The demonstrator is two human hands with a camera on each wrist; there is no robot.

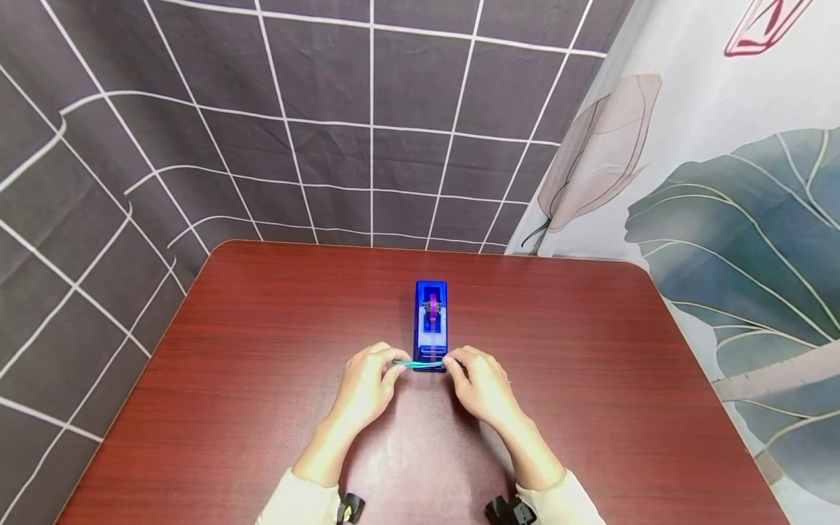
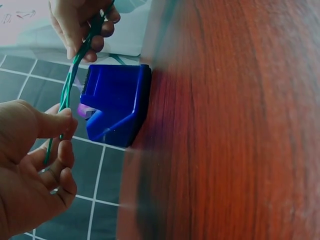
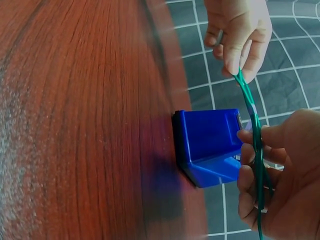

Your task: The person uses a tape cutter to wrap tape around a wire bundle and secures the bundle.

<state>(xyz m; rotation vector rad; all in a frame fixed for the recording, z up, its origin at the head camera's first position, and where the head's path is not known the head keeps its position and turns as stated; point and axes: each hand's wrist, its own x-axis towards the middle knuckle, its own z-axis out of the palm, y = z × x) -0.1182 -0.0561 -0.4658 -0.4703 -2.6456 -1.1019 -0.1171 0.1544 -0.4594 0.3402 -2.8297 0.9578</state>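
Observation:
A slim bundle of green strands point(image 1: 420, 364) stretches between both hands, over the near end of a blue tape dispenser point(image 1: 433, 341). My left hand point(image 1: 369, 379) pinches one end between thumb and fingers. Toward the other end, my right hand point(image 1: 482, 383) grips it. In the right wrist view the bundle point(image 3: 257, 135) runs down across the right fingers, with a loose strand hanging below. A pale, shiny strip of tape point(image 3: 252, 108) shows on it between the hands. The dispenser carries a purple tape roll point(image 1: 433, 306).
The dispenser stands on a reddish-brown wooden table point(image 1: 262, 306). Behind and to the left hangs a dark grey curtain point(image 1: 328, 80) with white grid lines. A white curtain with leaf prints point(image 1: 755, 240) hangs at the right. Small black cameras sit at both wrists.

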